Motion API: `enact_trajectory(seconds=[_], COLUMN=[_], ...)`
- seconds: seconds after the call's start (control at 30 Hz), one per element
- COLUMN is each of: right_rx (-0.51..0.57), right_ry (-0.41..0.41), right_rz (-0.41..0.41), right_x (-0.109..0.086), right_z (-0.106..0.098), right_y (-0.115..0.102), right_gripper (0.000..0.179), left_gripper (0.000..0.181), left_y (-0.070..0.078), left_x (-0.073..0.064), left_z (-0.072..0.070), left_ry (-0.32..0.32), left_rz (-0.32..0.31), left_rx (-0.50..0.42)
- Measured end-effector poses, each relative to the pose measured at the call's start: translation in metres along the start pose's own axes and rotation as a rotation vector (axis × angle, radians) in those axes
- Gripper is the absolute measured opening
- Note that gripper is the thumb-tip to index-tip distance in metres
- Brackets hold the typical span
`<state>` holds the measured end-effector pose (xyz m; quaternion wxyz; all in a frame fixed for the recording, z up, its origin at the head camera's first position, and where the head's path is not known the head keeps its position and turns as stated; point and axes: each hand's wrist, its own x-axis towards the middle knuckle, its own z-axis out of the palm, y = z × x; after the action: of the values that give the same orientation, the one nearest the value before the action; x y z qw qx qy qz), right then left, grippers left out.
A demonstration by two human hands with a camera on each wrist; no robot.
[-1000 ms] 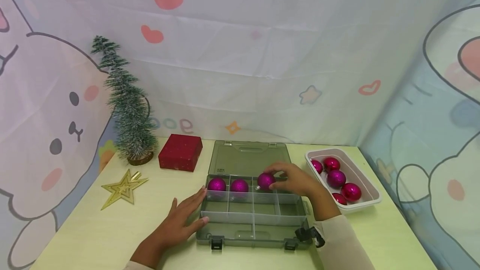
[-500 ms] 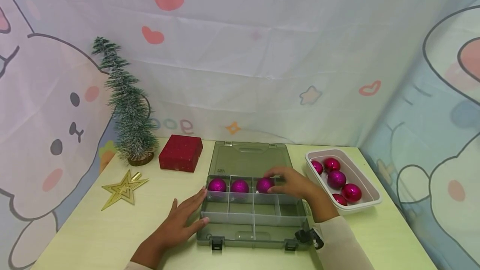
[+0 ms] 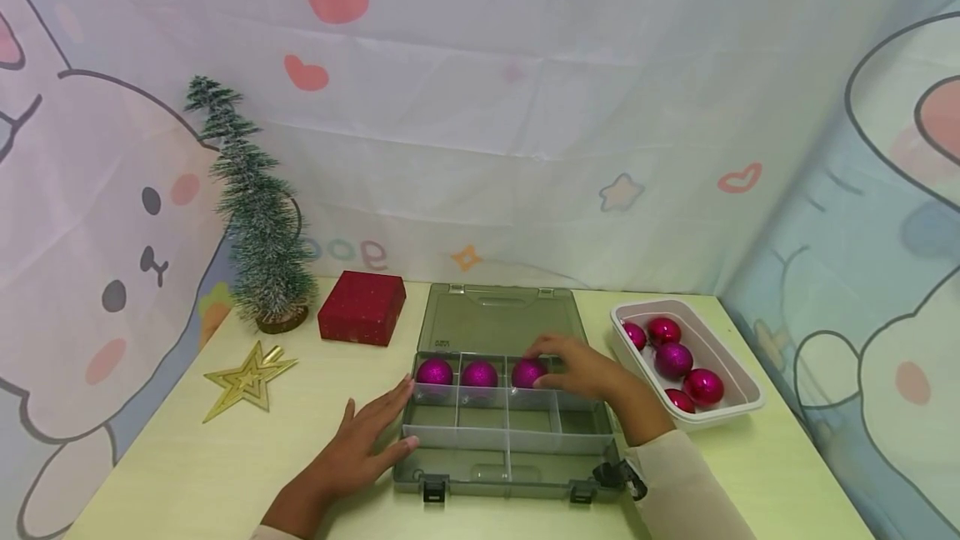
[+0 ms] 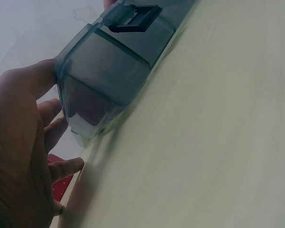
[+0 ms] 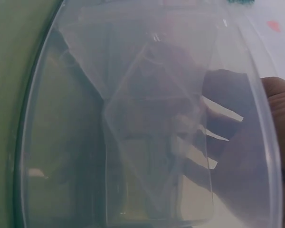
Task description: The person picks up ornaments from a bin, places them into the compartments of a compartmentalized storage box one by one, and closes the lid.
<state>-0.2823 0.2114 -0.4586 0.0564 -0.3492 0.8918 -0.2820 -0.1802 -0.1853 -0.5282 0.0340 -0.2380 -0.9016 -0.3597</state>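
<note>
Both hands are at one box: the left hand (image 3: pixel 360 452) lies with fingers spread, fingertips and thumb at its 9 o'clock side, while the right hand (image 3: pixel 581 367) reaches in from 2 o'clock, thumb and fingers pinching a glittery magenta ball (image 3: pixel 527 372). Beneath them stands the shallow grey-green translucent plastic box (image 3: pixel 480 417) on a pale yellow tabletop (image 3: pixel 180 473), two black latches (image 3: pixel 433 487) along its 6 o'clock edge, clear dividers splitting its inside into compartments. The pinched ball sits in the farthest row, third compartment from the left; two matching magenta balls (image 3: pixel 480 374) occupy the first and second.

From the box's centre, a white plastic tray (image 3: pixel 738 382) stands at 2 o'clock with one glittery magenta and four shiny crimson balls (image 3: pixel 703 387). Between 9 and 10 lies a flat gold star (image 3: pixel 247 380). The box's lid (image 3: pixel 498 315) is laid back at 12. At 10 sits a square red box (image 3: pixel 362 307), and past it a frosted green miniature tree (image 3: pixel 262 223) on a round wooden base. Farthest, a pale cartoon-printed cloth (image 3: pixel 487 148) hangs.
</note>
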Motion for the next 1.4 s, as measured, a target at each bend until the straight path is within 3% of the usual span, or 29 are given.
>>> enact_trajectory(seconds=[0.37, 0.7, 1.1, 1.27, 1.4], right_rx=[-0.043, -0.020, 0.054, 0.127, 0.121], right_ry=[-0.003, 0.005, 0.162, 0.188, 0.205], right_rz=[0.014, 0.034, 0.005, 0.004, 0.036], right_x=[0.000, -0.001, -0.016, -0.024, -0.034], right_z=[0.002, 0.000, -0.028, -0.039, -0.047], right_y=[-0.003, -0.003, -0.005, -0.009, -0.008], right_gripper=[0.036, 0.036, 0.038, 0.040, 0.042], left_gripper=[0.077, 0.077, 0.076, 0.077, 0.077], left_y=[0.002, 0.002, 0.002, 0.002, 0.003], left_x=[0.000, -0.001, 0.000, 0.000, 0.000], left_z=[-0.001, -0.001, -0.001, -0.002, -0.002], left_ry=[-0.009, -0.012, -0.008, -0.012, -0.013], left_rz=[-0.009, -0.017, -0.002, -0.007, -0.007], left_rx=[-0.006, -0.013, -0.006, -0.016, -0.012])
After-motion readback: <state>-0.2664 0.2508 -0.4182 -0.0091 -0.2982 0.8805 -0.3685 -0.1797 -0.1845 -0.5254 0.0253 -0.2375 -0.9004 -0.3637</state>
